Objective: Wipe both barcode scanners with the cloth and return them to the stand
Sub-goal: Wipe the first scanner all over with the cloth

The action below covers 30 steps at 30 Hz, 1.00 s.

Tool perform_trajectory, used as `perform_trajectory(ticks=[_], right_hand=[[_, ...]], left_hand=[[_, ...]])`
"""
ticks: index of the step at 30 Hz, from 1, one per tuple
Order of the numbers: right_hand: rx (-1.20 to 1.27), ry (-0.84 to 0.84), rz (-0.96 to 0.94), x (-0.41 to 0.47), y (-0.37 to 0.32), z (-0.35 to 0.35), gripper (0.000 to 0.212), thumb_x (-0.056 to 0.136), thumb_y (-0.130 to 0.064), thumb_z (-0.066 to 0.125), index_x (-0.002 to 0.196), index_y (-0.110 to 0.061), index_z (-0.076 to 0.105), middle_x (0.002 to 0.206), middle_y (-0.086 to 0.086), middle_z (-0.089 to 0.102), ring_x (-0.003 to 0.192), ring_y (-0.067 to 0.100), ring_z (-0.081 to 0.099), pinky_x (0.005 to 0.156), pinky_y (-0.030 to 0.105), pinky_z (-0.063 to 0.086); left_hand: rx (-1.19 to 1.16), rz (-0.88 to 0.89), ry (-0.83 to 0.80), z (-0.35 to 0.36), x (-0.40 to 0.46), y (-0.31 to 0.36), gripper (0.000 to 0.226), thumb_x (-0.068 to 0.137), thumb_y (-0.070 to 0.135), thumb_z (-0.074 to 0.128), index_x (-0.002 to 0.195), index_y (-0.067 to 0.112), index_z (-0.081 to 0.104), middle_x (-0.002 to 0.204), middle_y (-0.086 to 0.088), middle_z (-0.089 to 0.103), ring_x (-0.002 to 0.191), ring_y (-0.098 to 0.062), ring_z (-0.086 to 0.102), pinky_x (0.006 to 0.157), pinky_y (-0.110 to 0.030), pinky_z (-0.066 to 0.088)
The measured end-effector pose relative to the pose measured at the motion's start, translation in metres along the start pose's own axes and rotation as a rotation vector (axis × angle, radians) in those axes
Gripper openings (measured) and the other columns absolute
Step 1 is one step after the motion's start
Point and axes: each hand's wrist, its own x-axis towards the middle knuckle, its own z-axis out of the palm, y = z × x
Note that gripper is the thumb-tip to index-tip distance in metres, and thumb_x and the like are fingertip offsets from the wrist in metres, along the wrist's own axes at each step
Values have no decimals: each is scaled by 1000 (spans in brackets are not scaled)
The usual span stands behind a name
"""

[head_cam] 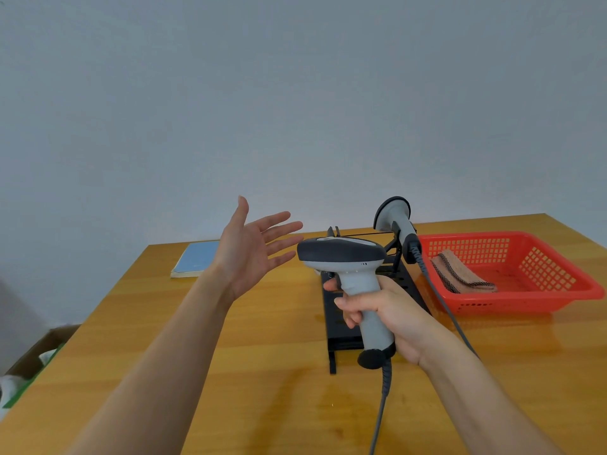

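Observation:
My right hand [391,315] grips the grey handle of a grey and black barcode scanner [345,257], held upright above the black stand [338,323], its head pointing left. Its grey cable hangs down toward the near table edge. A second scanner [395,218] rests upside down on the stand's far right side, with its cable trailing toward me. My left hand [253,247] is raised just left of the held scanner's head, palm up, fingers spread, holding nothing. The folded pink cloth [463,274] with dark trim lies inside the red basket [558,290].
The wooden table [262,356] runs to a pale wall behind. A blue booklet [195,259] lies at the table's far left. The red basket sits at the right, beside the stand. A cardboard box [36,356] stands on the floor left of the table.

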Motion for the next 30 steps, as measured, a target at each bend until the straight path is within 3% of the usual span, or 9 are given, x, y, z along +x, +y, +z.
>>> perform_trajectory(ticks=[4,11,16,19,23,27,30], right_hand=[[30,-20,-12,0,-1,0,41,74,-21,69,114,-21,69,60,3,56,64,15,57,76,28,48],[57,0,-24,-4,-5,-1,29,89,-9,63,117,-16,63,91,11,75,88,17,70,87,35,49],[99,8,0,-4,-4,-4,28,92,-12,60,121,-15,61,106,9,74,108,22,66,99,41,48],[195,47,23,-2,-2,-6,29,90,-10,62,119,-11,62,110,11,73,112,27,63,101,48,48],[259,116,35,1,1,-8,38,80,-16,70,117,-14,65,114,8,71,118,27,60,102,47,48],[246,150,37,-1,-1,-10,37,73,-29,73,108,-19,69,118,13,67,112,26,63,105,49,44],[242,148,21,-2,-3,-14,23,82,-27,68,104,-19,68,94,1,69,85,10,67,91,36,53]], left_hand=[[-10,-7,-11,1,-1,-1,80,94,70,20,136,11,53,128,-9,66,122,-28,59,108,-48,41],[-2,-50,2,6,-4,-9,69,97,64,29,131,10,57,124,-8,68,119,-28,61,93,-42,51],[208,-117,123,10,-8,-20,44,100,42,48,126,9,61,118,-8,69,104,-25,69,92,-39,55],[267,-145,120,15,-11,-25,35,99,28,57,126,7,59,116,-11,69,98,-26,71,80,-32,57],[373,-198,74,28,-18,-28,22,94,12,63,115,7,62,112,-11,69,96,-27,71,79,-30,58],[452,-223,-30,39,-23,-30,17,91,9,65,108,9,64,108,-10,71,86,-20,70,81,-29,58],[498,-204,-142,49,-26,-32,22,89,9,69,110,10,64,109,-11,71,85,-15,70,80,-25,57]])
